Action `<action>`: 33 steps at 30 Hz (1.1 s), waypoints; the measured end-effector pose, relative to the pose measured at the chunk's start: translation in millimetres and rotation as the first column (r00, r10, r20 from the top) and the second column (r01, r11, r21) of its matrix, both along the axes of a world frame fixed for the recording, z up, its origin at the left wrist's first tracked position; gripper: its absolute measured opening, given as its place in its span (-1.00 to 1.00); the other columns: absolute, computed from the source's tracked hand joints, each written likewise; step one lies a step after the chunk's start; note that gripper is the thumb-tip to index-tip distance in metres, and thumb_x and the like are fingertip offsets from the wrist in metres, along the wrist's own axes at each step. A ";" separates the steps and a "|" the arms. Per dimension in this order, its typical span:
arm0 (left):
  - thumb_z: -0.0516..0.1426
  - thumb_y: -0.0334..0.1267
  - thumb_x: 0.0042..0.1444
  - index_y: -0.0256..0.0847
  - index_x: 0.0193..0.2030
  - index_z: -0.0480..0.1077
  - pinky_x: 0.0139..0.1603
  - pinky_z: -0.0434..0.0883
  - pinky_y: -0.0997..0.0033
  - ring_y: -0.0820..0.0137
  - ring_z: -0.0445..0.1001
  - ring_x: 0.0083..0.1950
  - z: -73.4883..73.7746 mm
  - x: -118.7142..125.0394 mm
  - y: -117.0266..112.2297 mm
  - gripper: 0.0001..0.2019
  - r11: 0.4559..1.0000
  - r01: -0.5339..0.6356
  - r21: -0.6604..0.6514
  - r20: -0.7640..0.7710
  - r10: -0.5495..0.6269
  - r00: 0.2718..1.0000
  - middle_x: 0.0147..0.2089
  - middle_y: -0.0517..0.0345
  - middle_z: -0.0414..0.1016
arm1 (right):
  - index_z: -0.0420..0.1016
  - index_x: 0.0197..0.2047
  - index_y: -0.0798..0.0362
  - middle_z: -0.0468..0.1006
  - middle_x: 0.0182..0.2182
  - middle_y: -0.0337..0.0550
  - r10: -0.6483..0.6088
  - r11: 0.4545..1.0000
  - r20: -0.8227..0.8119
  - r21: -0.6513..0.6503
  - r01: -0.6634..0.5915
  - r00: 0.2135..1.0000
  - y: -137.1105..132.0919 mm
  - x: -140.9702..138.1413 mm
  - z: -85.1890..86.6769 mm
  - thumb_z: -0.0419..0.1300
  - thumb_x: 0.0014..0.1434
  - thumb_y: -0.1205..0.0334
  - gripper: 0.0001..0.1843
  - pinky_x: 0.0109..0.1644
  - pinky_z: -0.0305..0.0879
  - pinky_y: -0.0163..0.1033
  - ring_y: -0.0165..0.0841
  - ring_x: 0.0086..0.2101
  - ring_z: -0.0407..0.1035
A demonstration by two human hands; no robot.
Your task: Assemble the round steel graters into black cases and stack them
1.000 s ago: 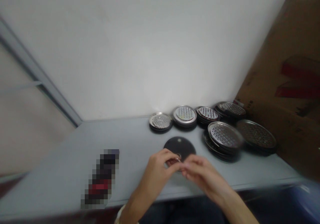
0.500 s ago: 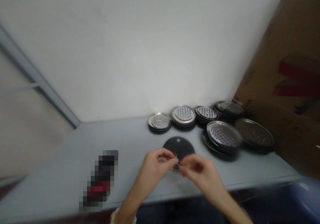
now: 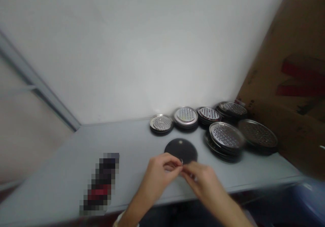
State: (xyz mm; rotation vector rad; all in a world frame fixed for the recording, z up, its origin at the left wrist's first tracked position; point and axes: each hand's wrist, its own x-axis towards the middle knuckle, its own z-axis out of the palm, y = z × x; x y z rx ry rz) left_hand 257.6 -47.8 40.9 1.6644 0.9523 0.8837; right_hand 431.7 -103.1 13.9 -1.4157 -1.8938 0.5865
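Over the table's front part, both my hands meet fingertip to fingertip. My left hand [image 3: 162,169] is closed in a pinch on a small shiny piece [image 3: 181,161], too small and blurred to name. My right hand [image 3: 203,178] pinches at the same spot; whatever its fingers hold is hidden. Just beyond the fingers lies a dark round disc [image 3: 180,148] with a pale spot near its far edge, partly covered by my hands.
Round metal graters with perforated faces stand along the wall: a small one [image 3: 161,123], a brighter one [image 3: 186,115] and several to the right, some stacked [image 3: 225,137]. A cardboard box [image 3: 284,118] rises at right. A pixelated dark-and-red item [image 3: 103,181] lies at left on the grey table [image 3: 132,142].
My right hand has moved slightly left, and its fingertips now touch those of my left hand. Disc and graters stay in place.
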 end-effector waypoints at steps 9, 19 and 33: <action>0.29 -0.28 0.06 -0.21 -0.37 0.59 -0.20 0.56 0.45 0.33 0.61 -0.29 6.9 1.1 -4.1 -0.94 0.999 0.020 0.043 -0.014 -0.019 1.000 -0.30 0.10 0.62 | 0.56 -0.25 0.07 0.61 -0.39 -0.13 0.008 0.999 0.103 0.046 -0.013 0.995 -4.6 -0.6 4.3 0.11 0.42 0.36 -0.78 -0.31 0.23 -0.30 -0.31 -0.39 0.53; 0.20 -0.22 0.14 -0.19 -0.32 0.61 -0.31 0.45 0.48 0.33 0.58 -0.36 12.0 -1.6 -11.9 -0.84 0.996 0.063 -0.065 -0.208 -0.075 0.975 -0.43 0.15 0.63 | 0.58 -0.32 0.06 0.59 -0.45 -0.13 -0.087 0.989 0.039 0.126 0.082 0.995 1.5 8.8 -1.1 0.09 0.41 0.31 -0.70 -0.34 0.18 -0.28 -0.32 -0.44 0.49; 0.29 -0.20 0.02 -0.22 -0.34 0.59 -0.17 0.49 0.42 0.29 0.61 -0.27 10.9 3.5 -11.7 -0.86 0.973 0.096 -0.211 -0.065 -0.112 0.992 -0.33 0.11 0.67 | 0.54 -0.39 0.08 0.57 -0.48 -0.13 -0.092 0.986 0.032 0.144 0.087 0.995 -0.5 5.7 2.6 0.11 0.36 0.36 -0.71 -0.36 0.14 -0.29 -0.34 -0.46 0.47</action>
